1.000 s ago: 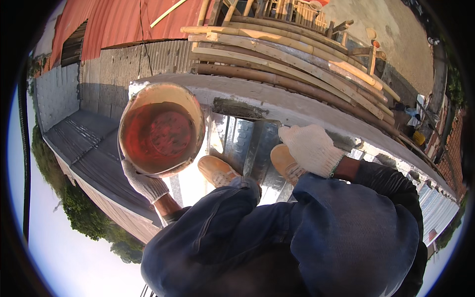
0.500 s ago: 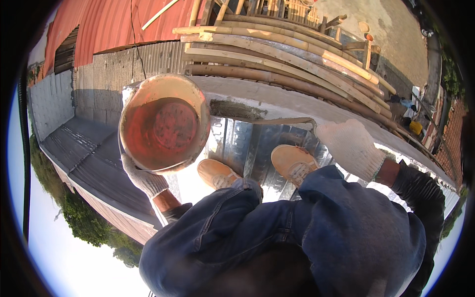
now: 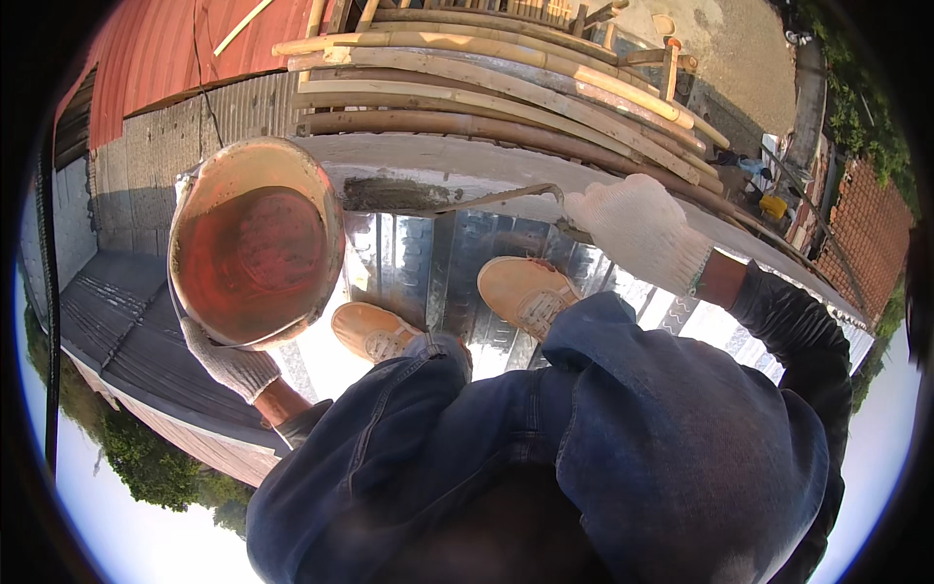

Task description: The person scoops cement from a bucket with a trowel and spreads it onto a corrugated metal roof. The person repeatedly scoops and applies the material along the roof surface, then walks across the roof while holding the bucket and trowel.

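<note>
My gloved left hand (image 3: 229,365) grips a mortar-stained bucket (image 3: 243,175) low on its side, and its fingers are partly hidden behind it. The bucket leans so that its mouth faces me, showing a reddish bottom. In my gloved right hand (image 3: 637,229) is a trowel (image 3: 501,198), its handle wrapped by closed fingers. Its blade points left, with the tip at the right end of a patch of grey wet mortar (image 3: 399,193) on the pale wall ledge (image 3: 467,156).
Shiny ribbed metal sheeting (image 3: 413,263) lies under my shoes (image 3: 525,297). Beyond the ledge are stacked bamboo poles and boards (image 3: 506,92). A red corrugated roof (image 3: 156,58) is at far left, with a lower grey roof (image 3: 146,302) beside the bucket.
The view has shifted, so most of the scene sits further left. My right hand and the trowel have risen slightly toward the ledge, and the blade is more tilted. The left hand keeps its hold.
</note>
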{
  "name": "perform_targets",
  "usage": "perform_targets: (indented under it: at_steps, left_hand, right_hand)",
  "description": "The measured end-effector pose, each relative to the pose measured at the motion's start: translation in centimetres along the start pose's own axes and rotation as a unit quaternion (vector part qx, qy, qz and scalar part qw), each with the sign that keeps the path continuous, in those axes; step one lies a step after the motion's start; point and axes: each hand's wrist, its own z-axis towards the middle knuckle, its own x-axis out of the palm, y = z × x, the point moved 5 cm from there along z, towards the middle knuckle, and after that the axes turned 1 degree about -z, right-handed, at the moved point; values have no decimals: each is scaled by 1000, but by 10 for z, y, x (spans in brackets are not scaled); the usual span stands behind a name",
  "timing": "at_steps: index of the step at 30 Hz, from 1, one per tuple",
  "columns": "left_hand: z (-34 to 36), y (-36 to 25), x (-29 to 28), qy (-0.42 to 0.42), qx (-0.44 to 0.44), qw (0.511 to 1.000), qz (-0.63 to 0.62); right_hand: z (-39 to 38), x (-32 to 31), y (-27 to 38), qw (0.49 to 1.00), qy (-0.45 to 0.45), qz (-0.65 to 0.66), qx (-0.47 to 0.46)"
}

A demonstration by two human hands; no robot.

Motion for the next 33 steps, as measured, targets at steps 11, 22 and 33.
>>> perform_targets:
  at_steps: [11, 22, 33]
  left_hand:
    - [5, -8, -6, 20, 17, 999, 22]
    - [4, -11, 4, 32, -13, 999, -12]
    - [7, -13, -1, 20, 48, 990, 133]
  right_hand:
    - [-108, 62, -79, 995, 1, -3, 102]
    - [-194, 100, -64, 992, -13, 58, 108]
    - [-252, 86, -51, 957, 4, 137, 255]
